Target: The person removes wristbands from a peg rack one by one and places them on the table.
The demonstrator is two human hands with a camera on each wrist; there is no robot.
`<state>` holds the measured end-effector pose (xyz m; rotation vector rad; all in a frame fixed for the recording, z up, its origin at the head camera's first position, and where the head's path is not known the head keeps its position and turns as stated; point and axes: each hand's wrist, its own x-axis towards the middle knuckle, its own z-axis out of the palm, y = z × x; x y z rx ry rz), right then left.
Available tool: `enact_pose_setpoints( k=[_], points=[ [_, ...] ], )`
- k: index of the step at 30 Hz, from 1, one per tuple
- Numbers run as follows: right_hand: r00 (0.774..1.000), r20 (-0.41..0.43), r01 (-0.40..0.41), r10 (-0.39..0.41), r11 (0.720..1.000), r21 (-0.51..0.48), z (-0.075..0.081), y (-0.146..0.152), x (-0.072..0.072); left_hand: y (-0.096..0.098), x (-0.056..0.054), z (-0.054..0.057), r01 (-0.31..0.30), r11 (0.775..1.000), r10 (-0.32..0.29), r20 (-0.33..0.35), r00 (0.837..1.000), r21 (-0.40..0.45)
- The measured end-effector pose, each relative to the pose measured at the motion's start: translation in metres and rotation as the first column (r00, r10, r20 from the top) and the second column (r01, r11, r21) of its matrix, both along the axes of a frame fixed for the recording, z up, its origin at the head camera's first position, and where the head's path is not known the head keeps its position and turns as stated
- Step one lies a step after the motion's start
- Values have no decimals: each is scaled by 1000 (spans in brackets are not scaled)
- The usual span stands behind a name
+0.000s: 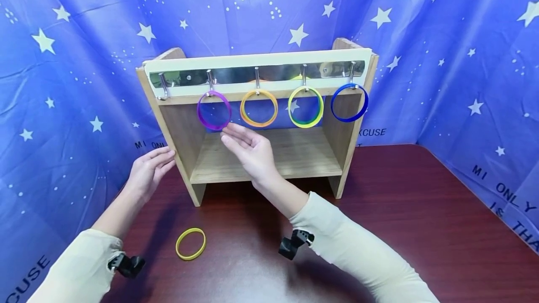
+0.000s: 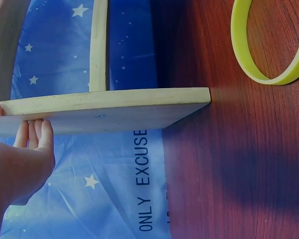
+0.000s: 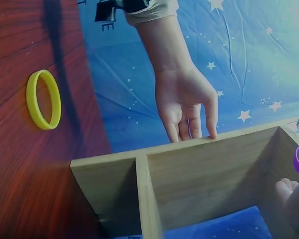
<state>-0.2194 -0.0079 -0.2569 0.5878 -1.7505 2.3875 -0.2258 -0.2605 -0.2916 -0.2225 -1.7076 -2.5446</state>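
Cream sleeve [image 1: 358, 247] foremost, a thin, round purple ring [image 1: 214, 128] hangs.

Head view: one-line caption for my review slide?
Right hand beside a hung purple ring; left hand touching the wooden rack.

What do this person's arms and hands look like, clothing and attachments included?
The left sleeve and right sleeve are plain cream. Small black devices sit at the left cuff and right cuff. The left hand and right hand wear no gloves.
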Motion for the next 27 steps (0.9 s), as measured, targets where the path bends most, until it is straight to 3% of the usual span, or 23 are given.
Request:
enact_pose_setpoints(
  k=[9,16,22,27],
  points=[
    [996,90,12,10,970,-242,7,-16,-3,-2,1,1,-5,1000,5,9,1000,10],
    [989,143,42,23,898,-437,9,-21,-2,-2,1,1,-3,1000,3,16,1000,-5],
    [980,192,65,41,855,-514,14,-18,-1,-1,0,1,-1,1000,1,14,1000,-4],
    [966,235,36,104,850,-525,20,-16,5,-1,0,1,-1,1000,1,15,1000,-10]
  ],
)
